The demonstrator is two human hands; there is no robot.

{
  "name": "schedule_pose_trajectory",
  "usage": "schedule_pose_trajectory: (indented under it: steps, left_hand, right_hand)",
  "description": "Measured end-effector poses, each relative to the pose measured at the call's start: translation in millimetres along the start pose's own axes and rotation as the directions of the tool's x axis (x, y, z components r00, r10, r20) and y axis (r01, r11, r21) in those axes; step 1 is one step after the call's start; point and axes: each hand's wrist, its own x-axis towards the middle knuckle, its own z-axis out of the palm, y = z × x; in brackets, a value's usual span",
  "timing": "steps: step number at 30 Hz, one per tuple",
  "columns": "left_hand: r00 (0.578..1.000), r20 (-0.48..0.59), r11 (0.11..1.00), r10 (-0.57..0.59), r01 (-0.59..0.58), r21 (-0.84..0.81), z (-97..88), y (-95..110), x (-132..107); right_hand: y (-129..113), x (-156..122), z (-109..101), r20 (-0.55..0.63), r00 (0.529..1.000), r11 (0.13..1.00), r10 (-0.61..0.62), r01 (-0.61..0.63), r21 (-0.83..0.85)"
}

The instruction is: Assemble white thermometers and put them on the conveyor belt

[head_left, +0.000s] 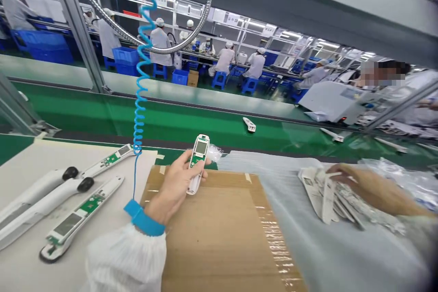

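My left hand (178,178), with a blue wrist strap (147,221) on its wrist, is closed around a white handheld device housing (194,188). A small screen and a green circuit board show in its open face. Over at the right, my right hand (356,182) pinches a long white plastic piece (328,200), somewhat blurred, above a pile of similar white parts (313,187). Below my left hand lies a flat cardboard sheet (212,237). More white housings with exposed boards (82,214) rest on the left, beside white pieces with black round ends (51,196).
A coiled blue cord (140,82) hangs down to the wrist strap. Behind the bench runs a green conveyor (191,118) carrying a few white parts (249,124). Clear plastic bags (404,178) lie at the right. Metal posts (77,27) frame the bench; people in white sit beyond.
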Motion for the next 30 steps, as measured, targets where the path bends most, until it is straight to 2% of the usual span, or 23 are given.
schedule_pose_trajectory:
  steps: [1, 3, 5, 6, 8, 11, 12, 14, 16, 17, 19, 22, 26, 30]
  left_hand:
    - [1.000, 0.006, 0.999, 0.005, -0.005, 0.033, 0.6, -0.4, 0.2]
    - [0.999, -0.018, 0.987, 0.035, -0.032, 0.159, 1.7, -1.9, 0.7]
    - [0.991, -0.069, 0.941, 0.118, -0.089, 0.327, 1.9, -4.7, 1.5]
    - [0.980, -0.093, 0.903, 0.175, -0.123, 0.413, 1.4, -6.3, 1.9]
    - [0.947, -0.117, 0.808, 0.298, -0.186, 0.559, -0.3, -9.1, 2.0]
    - [0.897, -0.083, 0.670, 0.435, -0.260, 0.695, -3.8, -11.1, -0.2]
    - [0.890, -0.053, 0.631, 0.453, -0.278, 0.724, -4.9, -11.4, -1.3]
    - [0.896, 0.004, 0.568, 0.443, -0.284, 0.773, -6.4, -11.9, -2.9]
    - [0.916, 0.014, 0.545, 0.402, -0.252, 0.800, -6.8, -12.0, -3.4]
    - [0.922, 0.006, 0.547, 0.388, -0.235, 0.804, -6.4, -11.7, -3.3]
    - [0.925, -0.018, 0.557, 0.379, -0.213, 0.803, -4.7, -9.9, -3.1]
    - [0.923, -0.037, 0.557, 0.383, -0.199, 0.806, -1.1, -5.3, -4.6]
    - [0.933, -0.014, 0.554, 0.360, -0.201, 0.808, 0.8, -1.5, -7.2]
    - [0.937, 0.033, 0.550, 0.348, -0.232, 0.802, -0.6, -6.2, -5.3]
  right_hand:
    - [-6.8, 1.9, -9.7, 0.027, 0.999, 0.997, 0.038, -0.040, 0.062]
    - [-40.1, 3.9, -30.0, 0.079, 0.993, 0.981, 0.088, -0.100, 0.166]
    - [-95.5, 4.4, -40.7, 0.078, 0.994, 0.958, 0.072, -0.091, 0.271]
    - [-128.1, 4.7, -39.4, 0.104, 0.994, 0.934, 0.032, -0.066, 0.350]
    - [-194.4, 5.6, -22.5, 0.107, 0.994, 0.847, -0.036, -0.026, 0.531]
    - [-277.7, 4.0, 22.5, 0.113, 0.989, 0.649, -0.094, -0.026, 0.760]
    - [-297.8, 1.6, 36.6, 0.127, 0.984, 0.564, -0.125, -0.035, 0.825]
    - [-324.3, -5.9, 56.4, 0.183, 0.955, 0.307, -0.235, -0.105, 0.946]
    - [-334.2, -13.9, 63.4, 0.204, 0.891, 0.017, -0.405, -0.216, 0.976]
    - [-334.7, -17.0, 63.2, 0.184, 0.859, -0.095, -0.478, -0.259, 0.961]
    - [-331.4, -20.5, 59.8, 0.126, 0.825, -0.216, -0.551, -0.286, 0.934]
    - [-326.6, -21.6, 57.5, 0.093, 0.848, -0.247, -0.522, -0.255, 0.935]
    - [-324.6, -21.2, 65.7, 0.054, 0.894, -0.251, -0.444, -0.182, 0.951]
    - [-320.6, -20.6, 75.3, 0.092, 0.913, -0.236, -0.398, -0.199, 0.951]
